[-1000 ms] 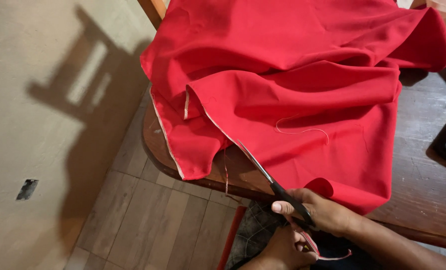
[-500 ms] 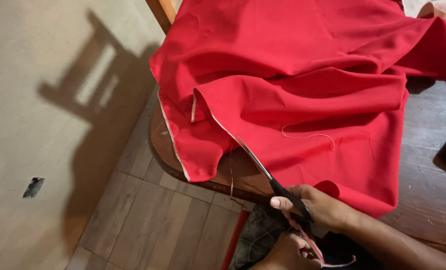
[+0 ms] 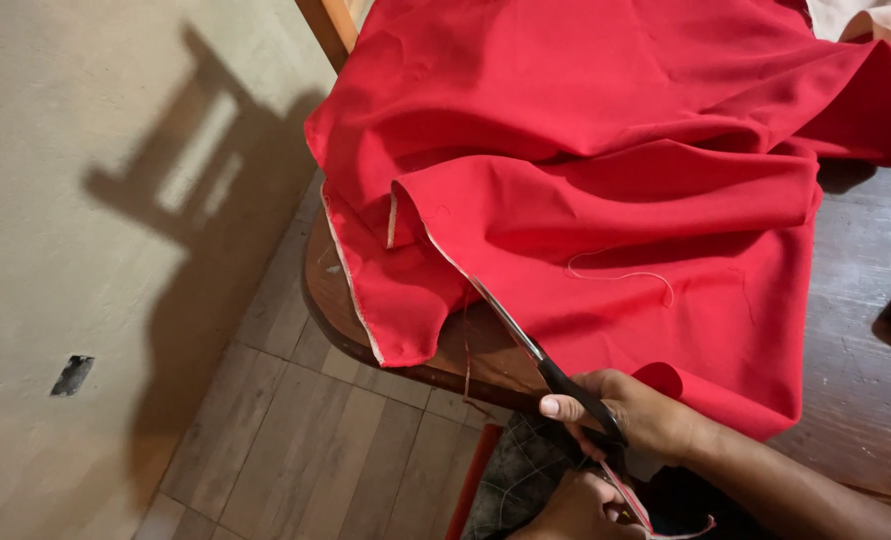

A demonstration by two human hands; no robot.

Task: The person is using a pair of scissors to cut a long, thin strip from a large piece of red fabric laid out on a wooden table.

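The right hand [image 3: 635, 415] is seen at the lower right, its forearm entering from the bottom right corner and angled up and to the left. The fingers [image 3: 562, 407] are curled closed, with the thumb laid along the top and pointing left. The left hand [image 3: 575, 505] is held lower, at the bottom edge, just below the right; only its back and knuckles are shown, so its grip cannot be judged.
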